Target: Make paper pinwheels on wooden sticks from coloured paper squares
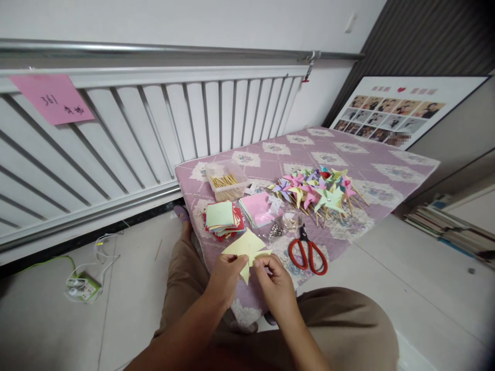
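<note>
A pale yellow paper pinwheel [247, 245], partly folded, is held between both hands above the near corner of the table. My left hand [227, 275] pinches its left side near the middle. The fingers of my right hand [275, 281] are closed on its right side, by one of the flaps. Just beyond it lie a stack of small coloured paper squares [219, 215] and a heap of small metal fasteners [275, 230]. Red-handled scissors [307, 255] rest to the right of my right hand, with their blades pointing away.
A clear plastic box [228, 180] of thin wooden sticks stands beyond the paper stack. Larger pink sheets [257, 207] and a small clear dish [292, 221] lie nearby. Several finished pinwheels [315, 190] are piled on the purple tablecloth [336, 158]. A radiator [154, 134] runs along the wall.
</note>
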### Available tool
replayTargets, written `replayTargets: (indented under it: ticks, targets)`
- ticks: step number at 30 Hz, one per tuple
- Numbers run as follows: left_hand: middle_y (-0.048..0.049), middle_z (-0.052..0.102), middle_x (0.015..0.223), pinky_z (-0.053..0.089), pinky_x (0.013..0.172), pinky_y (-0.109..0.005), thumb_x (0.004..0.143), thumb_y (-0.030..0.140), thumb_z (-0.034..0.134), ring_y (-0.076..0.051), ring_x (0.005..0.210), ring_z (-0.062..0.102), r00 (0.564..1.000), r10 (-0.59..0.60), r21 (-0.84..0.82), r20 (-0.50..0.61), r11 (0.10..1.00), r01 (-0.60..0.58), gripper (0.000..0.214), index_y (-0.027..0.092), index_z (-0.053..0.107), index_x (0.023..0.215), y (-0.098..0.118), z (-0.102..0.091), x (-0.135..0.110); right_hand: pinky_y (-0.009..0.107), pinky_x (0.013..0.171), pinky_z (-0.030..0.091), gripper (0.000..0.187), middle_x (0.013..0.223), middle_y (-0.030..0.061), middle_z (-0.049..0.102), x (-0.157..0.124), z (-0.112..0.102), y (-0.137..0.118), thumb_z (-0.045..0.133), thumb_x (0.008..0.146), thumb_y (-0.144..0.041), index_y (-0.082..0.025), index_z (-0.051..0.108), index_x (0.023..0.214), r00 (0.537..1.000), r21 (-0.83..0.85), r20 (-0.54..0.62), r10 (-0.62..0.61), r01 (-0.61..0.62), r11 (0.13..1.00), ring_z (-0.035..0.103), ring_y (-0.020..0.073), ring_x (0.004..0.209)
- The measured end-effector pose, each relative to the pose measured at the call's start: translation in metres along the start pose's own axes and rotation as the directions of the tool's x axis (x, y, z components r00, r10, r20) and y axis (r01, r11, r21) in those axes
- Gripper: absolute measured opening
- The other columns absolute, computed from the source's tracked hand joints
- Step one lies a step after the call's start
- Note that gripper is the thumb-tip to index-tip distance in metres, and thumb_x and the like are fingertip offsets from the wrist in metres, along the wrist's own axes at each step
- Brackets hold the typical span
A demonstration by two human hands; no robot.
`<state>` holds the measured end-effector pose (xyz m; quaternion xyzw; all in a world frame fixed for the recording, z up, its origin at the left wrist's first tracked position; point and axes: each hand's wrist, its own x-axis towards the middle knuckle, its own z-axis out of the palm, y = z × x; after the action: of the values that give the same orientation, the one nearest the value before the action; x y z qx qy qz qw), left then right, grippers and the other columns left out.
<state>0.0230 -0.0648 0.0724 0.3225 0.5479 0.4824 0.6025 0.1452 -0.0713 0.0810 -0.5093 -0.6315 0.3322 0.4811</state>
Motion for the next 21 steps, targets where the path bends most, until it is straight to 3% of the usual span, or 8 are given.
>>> replayTargets:
  ticks: [5,17,21]
  targets:
    - [0.0044,0.045,0.052,0.026,0.045,-0.022,0.063,0.038,0.068,-0.006,0.045,0.033,0.999,-0.036,-0.139,-0.023,0.99,0.033,0.025,0.014,0.06,0.063,0.0,0.001,0.0,0.028,0.068,0.042,0.021,0.072,0.0,0.054,0.001,0.0,0.001,0.053,0.087,-0.028,-0.021,0.054,0.067,1.0,0.001,-0.001,0.007,-0.007,1.0,0.053,0.0176,0.072]
    - [0.0042,0.046,0.048,0.027,0.044,-0.022,0.068,0.036,0.062,-0.007,0.043,0.037,0.998,0.012,-0.044,-0.059,0.999,-0.014,0.025,0.014,0.056,0.058,0.0,0.003,-0.002,0.028,0.07,0.045,0.019,0.078,0.0015,0.057,-0.003,0.001,0.003,0.055,0.087,-0.033,-0.021,0.057,0.073,0.998,0.049,0.004,0.055,-0.055,0.997,0.056,0.018,0.077]
    - [0.0031,0.051,0.051,0.029,0.044,-0.022,0.069,0.035,0.061,-0.008,0.043,0.04,0.998,0.009,0.036,-0.059,0.999,-0.007,0.022,0.015,0.057,0.062,0.0,-0.005,0.003,0.028,0.068,0.048,0.024,0.091,0.0056,0.061,-0.001,-0.01,0.008,0.06,0.083,-0.041,-0.02,0.057,0.096,0.969,0.162,-0.148,0.197,-0.173,0.972,0.058,0.0191,0.08]
